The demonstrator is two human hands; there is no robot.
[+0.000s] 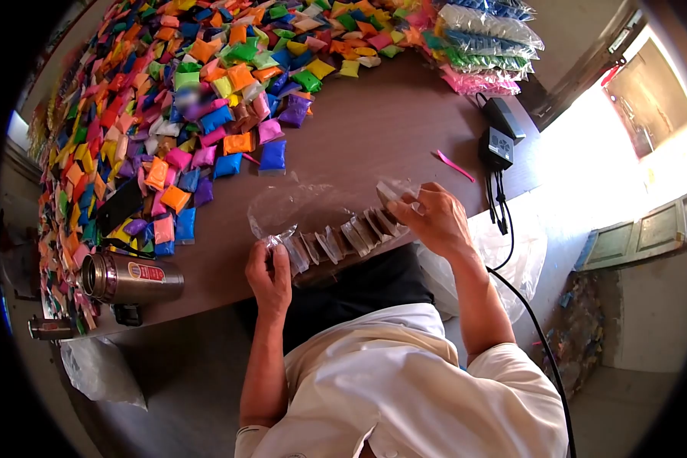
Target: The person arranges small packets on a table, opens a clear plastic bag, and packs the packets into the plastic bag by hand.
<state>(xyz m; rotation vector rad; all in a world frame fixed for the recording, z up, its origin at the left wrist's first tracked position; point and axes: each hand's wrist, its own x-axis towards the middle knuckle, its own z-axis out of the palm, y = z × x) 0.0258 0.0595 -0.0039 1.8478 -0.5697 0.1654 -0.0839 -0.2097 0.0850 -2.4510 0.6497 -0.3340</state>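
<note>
Near the table's front edge, a row of brown packets (342, 240) in clear plastic lies between my hands. My left hand (269, 269) is closed on the clear plastic at the row's left end, thumb and fingers pinching it. At the right end my right hand (429, 217) pinches a small greyish-brown packet (389, 195) in clear wrapping. Loose clear film (282, 204) spreads on the table behind the row. What the packets contain cannot be made out.
Colourful packets (175, 156) cover the table's left and back. A steel flask (133, 278) lies front left. Stacked bagged packets (487, 49), a pink strip (456, 166) and a black adapter (498, 146) with cables are on the right.
</note>
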